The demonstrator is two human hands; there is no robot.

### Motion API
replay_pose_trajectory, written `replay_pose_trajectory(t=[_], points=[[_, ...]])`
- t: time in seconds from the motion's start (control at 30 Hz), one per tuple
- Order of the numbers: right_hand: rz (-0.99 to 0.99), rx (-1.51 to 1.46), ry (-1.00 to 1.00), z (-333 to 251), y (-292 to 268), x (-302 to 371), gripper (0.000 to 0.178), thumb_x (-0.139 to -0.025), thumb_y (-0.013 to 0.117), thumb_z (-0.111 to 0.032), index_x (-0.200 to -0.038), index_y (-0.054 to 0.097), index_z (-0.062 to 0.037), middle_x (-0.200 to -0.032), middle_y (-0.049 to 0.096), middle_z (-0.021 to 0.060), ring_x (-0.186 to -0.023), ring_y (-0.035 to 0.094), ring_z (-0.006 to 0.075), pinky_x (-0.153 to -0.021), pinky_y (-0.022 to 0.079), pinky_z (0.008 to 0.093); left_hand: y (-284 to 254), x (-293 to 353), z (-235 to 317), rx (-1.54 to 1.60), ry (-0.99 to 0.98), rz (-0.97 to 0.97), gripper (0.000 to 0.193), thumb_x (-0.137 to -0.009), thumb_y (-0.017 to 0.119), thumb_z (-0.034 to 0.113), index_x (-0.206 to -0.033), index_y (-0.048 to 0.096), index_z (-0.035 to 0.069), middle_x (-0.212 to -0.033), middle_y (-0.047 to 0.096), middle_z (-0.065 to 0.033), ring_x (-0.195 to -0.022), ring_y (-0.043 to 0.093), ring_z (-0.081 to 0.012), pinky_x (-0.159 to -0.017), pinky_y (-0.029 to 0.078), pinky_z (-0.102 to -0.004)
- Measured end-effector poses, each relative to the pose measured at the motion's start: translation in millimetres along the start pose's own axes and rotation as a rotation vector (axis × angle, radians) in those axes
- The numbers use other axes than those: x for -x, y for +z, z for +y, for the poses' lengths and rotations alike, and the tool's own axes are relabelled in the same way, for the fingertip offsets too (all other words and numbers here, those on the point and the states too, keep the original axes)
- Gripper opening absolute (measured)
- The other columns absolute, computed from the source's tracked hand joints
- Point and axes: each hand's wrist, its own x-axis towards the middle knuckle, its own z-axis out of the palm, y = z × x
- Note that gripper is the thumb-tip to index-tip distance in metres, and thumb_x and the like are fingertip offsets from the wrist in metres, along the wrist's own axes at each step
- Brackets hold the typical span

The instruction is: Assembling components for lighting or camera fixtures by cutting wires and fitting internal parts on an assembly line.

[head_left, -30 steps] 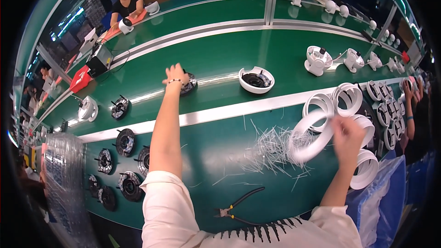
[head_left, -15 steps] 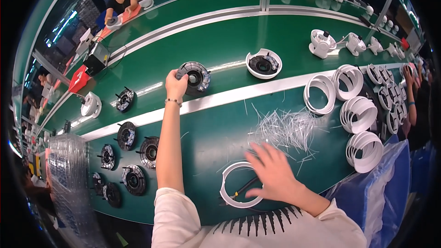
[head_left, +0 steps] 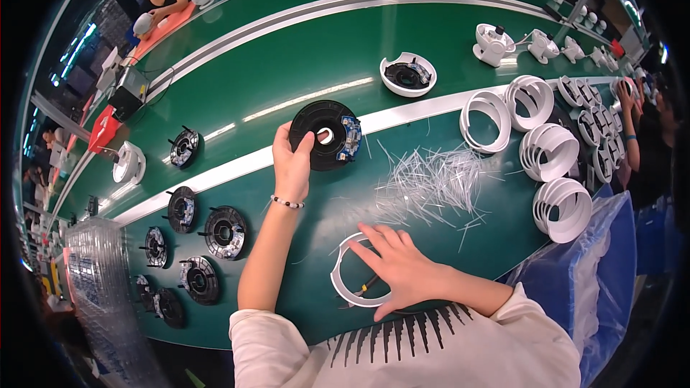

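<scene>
Reaching forward with the arm nearly straight, the left hand grips the rim of a black disc assembly on the green bench, thumb on its face; the right hand lies flat, fingers spread, pressing one white ring near the body. Left of the arm lie seven more black discs — right of the clear strip pile, four stacks of white rings
</scene>
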Motion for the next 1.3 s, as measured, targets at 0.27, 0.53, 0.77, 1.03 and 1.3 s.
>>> replay_pose_trajectory(t=[0.27, 0.53, 0.77, 1.03, 1.3], points=[[0.078, -0.056, -0.007, 2.0, -0.4, -5.1, 0.099, -0.046, 0.078, -0.036, -0.124, 0.027, -0.0023, -0.127, 0.024, 0.0215, -0.115, 0.026, 0.0379, -0.089, 0.028, 0.0443, 7.0, 10.5, -4.8, 0.014, -0.021, 0.010, 0.023, -0.079, 0.048, -0.003, -0.102, 0.043, -0.003, -0.096, 0.056, -0.0106, -0.085, 0.055, -0.0133, -0.074, 0.045, -0.0236], [1.019, -0.873, 0.188, 54.8, -36.3, -32.9, 0.098, -0.053, 0.079, -0.024, -0.124, 0.019, 0.0045, -0.121, 0.031, 0.0199, -0.109, 0.040, 0.0262, -0.090, 0.036, 0.0337, 37.5, 47.0, -22.6, 0.376, -0.116, -0.071, 0.029, -0.076, 0.048, -0.005, -0.104, 0.042, -0.001, -0.098, 0.054, -0.0105, -0.088, 0.054, -0.0154, -0.077, 0.045, -0.0269], [1.020, -0.763, 0.180, 61.6, -18.4, -34.0, 0.104, -0.050, 0.079, -0.035, -0.124, 0.019, 0.0075, -0.119, 0.031, 0.0245, -0.111, 0.037, 0.0312, -0.093, 0.032, 0.0370, 32.4, 58.7, -9.4, 0.669, -0.529, -0.621, 0.066, -0.078, 0.039, 0.045, -0.128, 0.026, 0.004, -0.125, 0.038, -0.0149, -0.117, 0.035, -0.0284, -0.099, 0.025, -0.0414], [0.941, -0.648, 0.134, 50.9, -21.3, -36.7, 0.109, -0.048, 0.080, -0.035, -0.126, 0.015, 0.0049, -0.119, 0.032, 0.0234, -0.113, 0.034, 0.0327, -0.094, 0.030, 0.0392, 37.2, 53.1, -13.0, 0.703, -0.657, -0.408, 0.058, -0.084, 0.029, 0.050, -0.116, 0.043, 0.004, -0.111, 0.050, -0.0145, -0.101, 0.050, -0.0269, -0.089, 0.040, -0.0409], [0.752, -0.049, 0.025, 32.1, -33.7, -31.6, 0.107, -0.041, 0.080, -0.031, -0.124, 0.022, 0.0030, -0.124, 0.026, 0.0259, -0.112, 0.029, 0.0431, -0.091, 0.029, 0.0469, 30.7, 45.4, -15.9, 0.893, -0.847, -0.549, 0.054, -0.085, 0.030, 0.050, -0.112, 0.049, 0.008, -0.110, 0.052, -0.0104, -0.099, 0.051, -0.0252, -0.085, 0.042, -0.0382]])
